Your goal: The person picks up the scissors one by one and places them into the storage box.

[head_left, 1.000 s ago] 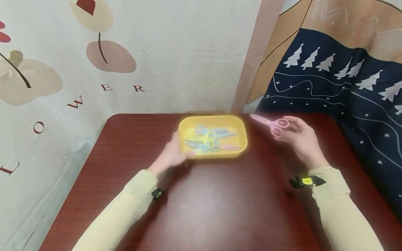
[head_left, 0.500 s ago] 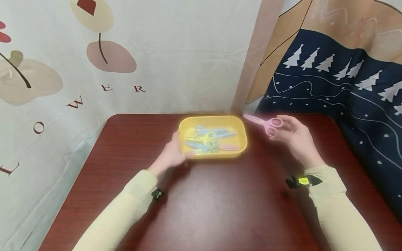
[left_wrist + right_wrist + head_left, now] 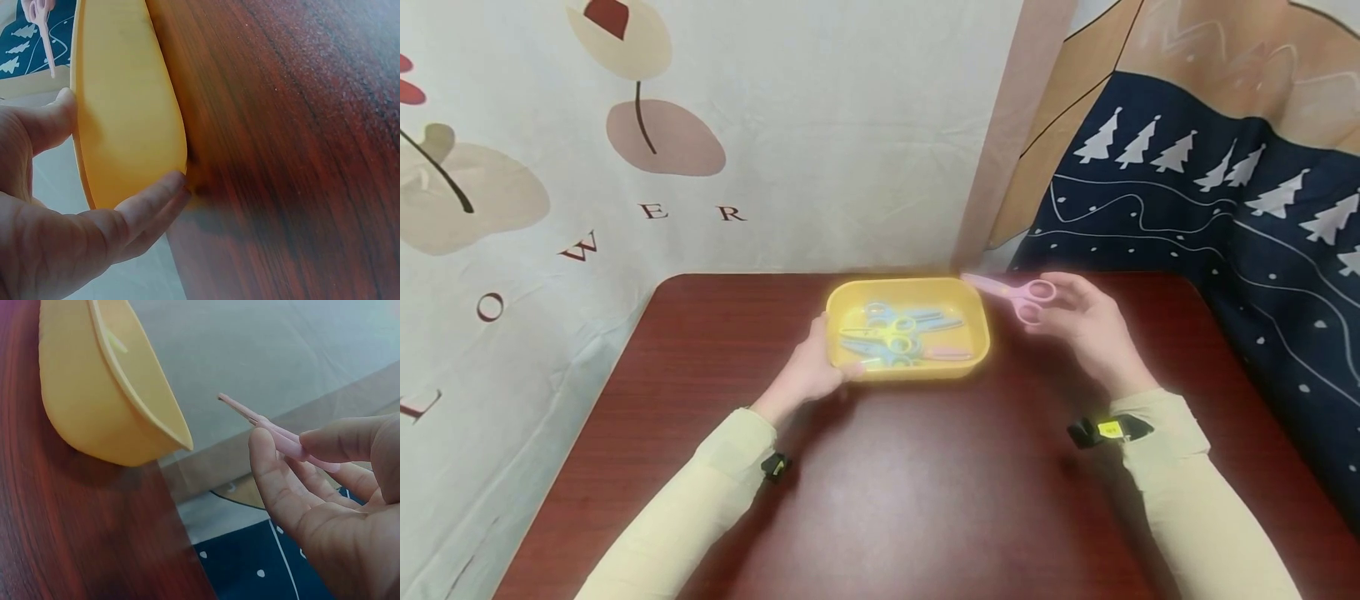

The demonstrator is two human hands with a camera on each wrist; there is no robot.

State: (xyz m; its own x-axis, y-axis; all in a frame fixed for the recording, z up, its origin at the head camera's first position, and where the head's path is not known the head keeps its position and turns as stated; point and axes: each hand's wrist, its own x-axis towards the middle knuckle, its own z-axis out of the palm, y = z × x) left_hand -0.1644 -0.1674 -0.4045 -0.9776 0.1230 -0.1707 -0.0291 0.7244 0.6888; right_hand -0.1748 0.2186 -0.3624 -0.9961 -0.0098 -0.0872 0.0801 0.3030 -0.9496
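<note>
Near the table's (image 3: 880,500) far edge: yellow tray (image 3: 977,367) of scissors, its left end steadied by left hand (image 3: 808,371); right hand (image 3: 1086,325) pinched pink scissors (image 3: 1011,293), blades over the tray's right rim.

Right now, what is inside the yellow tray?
Inside the yellow tray lie blue scissors, yellow scissors and pink scissors, piled up. Anything beneath them is covered.
</note>
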